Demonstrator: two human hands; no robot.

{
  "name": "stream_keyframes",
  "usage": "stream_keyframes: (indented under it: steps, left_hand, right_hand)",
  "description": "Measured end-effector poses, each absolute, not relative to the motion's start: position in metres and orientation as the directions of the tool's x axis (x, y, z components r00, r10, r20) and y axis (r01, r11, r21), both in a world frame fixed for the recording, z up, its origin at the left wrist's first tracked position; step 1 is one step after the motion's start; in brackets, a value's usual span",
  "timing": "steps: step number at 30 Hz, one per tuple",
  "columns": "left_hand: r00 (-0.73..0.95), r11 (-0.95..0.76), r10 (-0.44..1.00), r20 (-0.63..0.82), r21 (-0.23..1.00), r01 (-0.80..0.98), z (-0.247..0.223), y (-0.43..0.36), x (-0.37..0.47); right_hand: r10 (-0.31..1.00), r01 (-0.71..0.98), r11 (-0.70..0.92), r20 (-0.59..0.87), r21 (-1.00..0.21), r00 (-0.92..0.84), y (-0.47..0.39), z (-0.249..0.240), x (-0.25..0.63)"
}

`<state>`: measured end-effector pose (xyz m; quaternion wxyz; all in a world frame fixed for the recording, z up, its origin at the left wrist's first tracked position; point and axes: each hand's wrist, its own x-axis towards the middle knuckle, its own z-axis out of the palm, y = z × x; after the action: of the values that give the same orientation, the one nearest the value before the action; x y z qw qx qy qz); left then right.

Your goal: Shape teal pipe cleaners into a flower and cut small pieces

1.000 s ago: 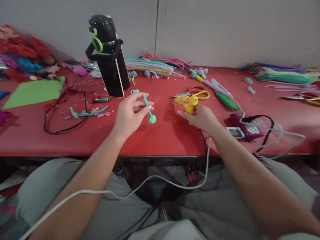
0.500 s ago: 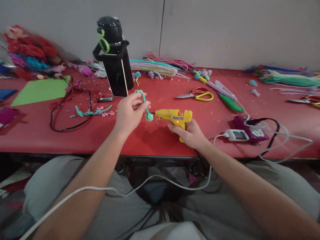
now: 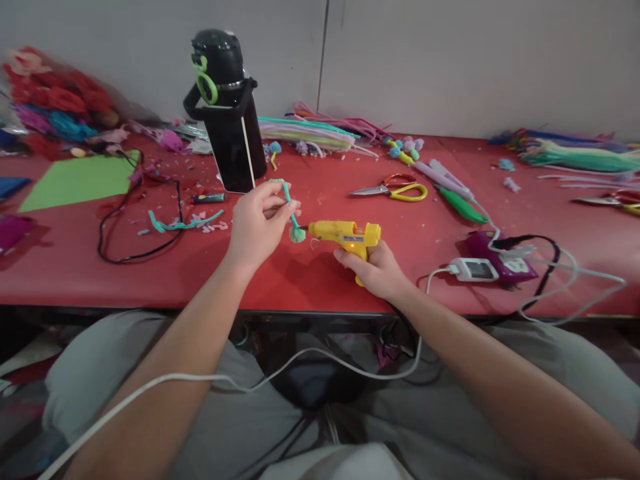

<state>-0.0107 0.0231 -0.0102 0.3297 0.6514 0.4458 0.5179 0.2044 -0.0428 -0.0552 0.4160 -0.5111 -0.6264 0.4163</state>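
My left hand (image 3: 263, 220) pinches a teal pipe cleaner (image 3: 293, 211) whose lower end flares into a fluffy tuft (image 3: 297, 233). Its upper end bends over behind my fingers. In my right hand (image 3: 375, 267) is a yellow hot glue gun (image 3: 345, 233), gripped by its handle, with a small orange light glowing on its side. The gun's dark nozzle points left and meets or nearly meets the stem just above the tuft; actual contact I cannot tell. A thin curled strand hangs beneath the nozzle.
Behind the hands stand a black bottle (image 3: 227, 127) and scissors (image 3: 393, 189). Pipe cleaner bundles (image 3: 310, 133) lie along the wall. At right are a green-and-lilac tool (image 3: 463, 205) and a white adapter (image 3: 474, 269) with cords. A white cable (image 3: 300, 353) crosses my lap; a black cord (image 3: 123, 259) loops left.
The glue gun has shifted slightly left, bringing its nozzle closer to the pipe cleaner stem. My left hand has stayed almost still.
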Motion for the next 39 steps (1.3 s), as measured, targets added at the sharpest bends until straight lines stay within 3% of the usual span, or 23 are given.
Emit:
stream_keyframes:
  steps: [11,19,23,27,31,33,37,39]
  left_hand:
    - [0.068,-0.400,0.916,0.396,0.886,0.235,-0.014,0.025,-0.011]
    - [-0.036,-0.422,0.895,0.444,0.871,0.253,-0.003,0.027,-0.019]
    - [-0.044,-0.433,0.886,0.461,0.859,0.272,0.000,0.032,-0.030]
    - [-0.039,-0.429,0.888,0.458,0.855,0.290,0.000,0.035,-0.036]
    - [-0.030,-0.401,0.900,0.434,0.855,0.328,0.001,0.034,-0.036]
    - [-0.028,-0.387,0.906,0.423,0.852,0.352,0.003,0.035,-0.038]
    - [-0.036,-0.379,0.907,0.421,0.848,0.371,0.004,0.038,-0.044]
    - [-0.052,-0.363,0.911,0.410,0.853,0.376,0.004,0.040,-0.045]
  right_hand:
    - [0.985,0.307,0.142,0.102,-0.941,-0.142,-0.043,-0.056,0.205]
    - [0.980,0.353,0.166,0.116,-0.921,-0.160,-0.046,-0.050,0.204]
    - [0.987,0.459,0.157,0.153,-0.874,-0.046,-0.036,-0.044,0.212]
    - [0.961,0.667,0.064,0.227,-0.743,0.160,-0.011,-0.043,0.229]
    - [0.964,0.746,0.008,0.204,-0.665,0.171,0.009,-0.045,0.243]
    - [0.948,0.732,0.072,0.274,-0.677,0.161,0.014,-0.040,0.246]
    - [0.729,0.726,0.317,0.646,-0.611,0.226,0.017,-0.008,0.240]
    - [0.710,0.706,0.428,0.693,-0.565,0.124,0.021,0.009,0.224]
